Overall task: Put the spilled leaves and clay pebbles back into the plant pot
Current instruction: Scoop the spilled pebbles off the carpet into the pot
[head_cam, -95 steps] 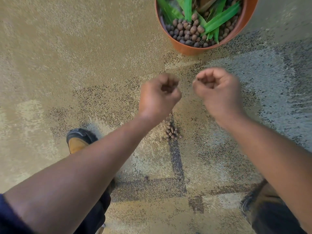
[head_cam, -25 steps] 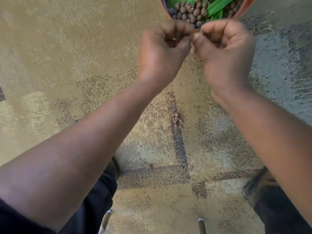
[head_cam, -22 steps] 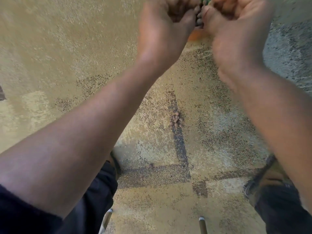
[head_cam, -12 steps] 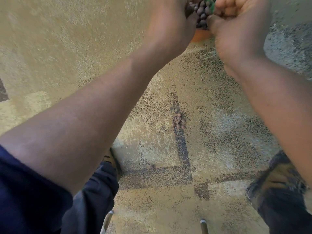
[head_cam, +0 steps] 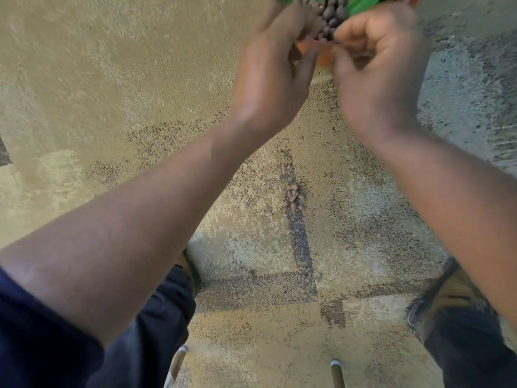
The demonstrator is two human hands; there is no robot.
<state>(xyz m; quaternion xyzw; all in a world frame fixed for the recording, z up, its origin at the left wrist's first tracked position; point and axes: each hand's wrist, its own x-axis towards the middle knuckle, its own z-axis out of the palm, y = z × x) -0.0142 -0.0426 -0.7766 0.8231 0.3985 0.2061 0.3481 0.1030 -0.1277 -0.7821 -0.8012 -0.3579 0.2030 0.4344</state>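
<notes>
**Both hands raised at the pot's near rim**

Seen from above, at 12 o'clock: an orange plant pot, mostly cut off by the top edge and hidden behind the hands. Inside it, brown clay pebbles and green leaves.

Just in front of the rim, side by side and nearly touching: left hand at 11 o'clock, fingers loosely curled, blurred, contents impossible to tell; right hand at 1 o'clock, fingers curled inward with fingertips at the pebbles in the pot, grip likewise impossible to tell.

Near the centre, on a dark strip of the speckled floor: a small heap of spilled pebbles, well apart from the pot and from both hands.

At 7 o'clock, a dark blue sleeve. At 4 o'clock, a tan shoe.
</notes>
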